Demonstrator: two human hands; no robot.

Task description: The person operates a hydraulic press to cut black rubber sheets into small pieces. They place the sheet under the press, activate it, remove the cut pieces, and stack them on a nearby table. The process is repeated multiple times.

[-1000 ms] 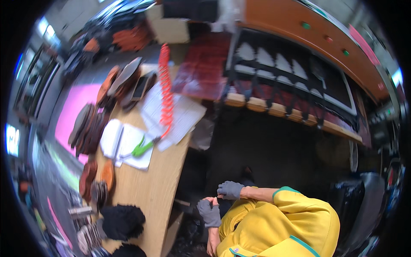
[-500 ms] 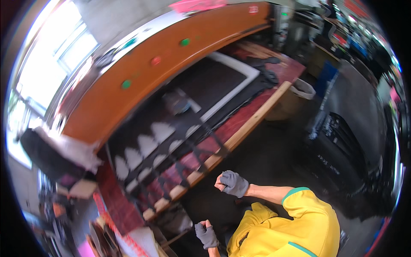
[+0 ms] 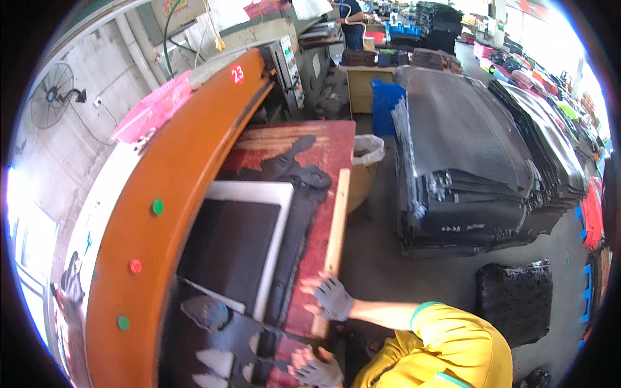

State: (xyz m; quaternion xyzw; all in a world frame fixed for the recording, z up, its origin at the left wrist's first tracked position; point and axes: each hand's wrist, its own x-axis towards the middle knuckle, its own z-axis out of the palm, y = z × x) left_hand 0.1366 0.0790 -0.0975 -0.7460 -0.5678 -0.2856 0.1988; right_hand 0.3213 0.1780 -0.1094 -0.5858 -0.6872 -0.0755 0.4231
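My right hand point(image 3: 331, 297), in a grey fingerless glove, reaches over the wooden strip point(image 3: 336, 239) along the front edge of the red table point(image 3: 304, 304). Its fingers are spread with nothing in them. Close by, nearer the bottom edge, my left hand point(image 3: 315, 370) in a matching glove hovers at the same table edge, fingers apart and slightly bent. Beyond both hands lies a black cut sheet point(image 3: 249, 330) with pale pointed gaps. A dark rounded block point(image 3: 206, 313) rests on it. Farther off, a black sheet point(image 3: 229, 242) is bordered by a white frame point(image 3: 272, 246).
An orange machine beam point(image 3: 139, 265) with green and red buttons spans the table. Black scraps point(image 3: 291, 168) lie at the table's far end. A lined bin point(image 3: 365, 155) stands beyond it. Tall stacks of black sheets point(image 3: 459, 129) and a black slab point(image 3: 514, 301) are at right.
The view has swung right, bringing the sheet stacks into fuller sight. Both hands have gone from closed and short of the table to open at its edge.
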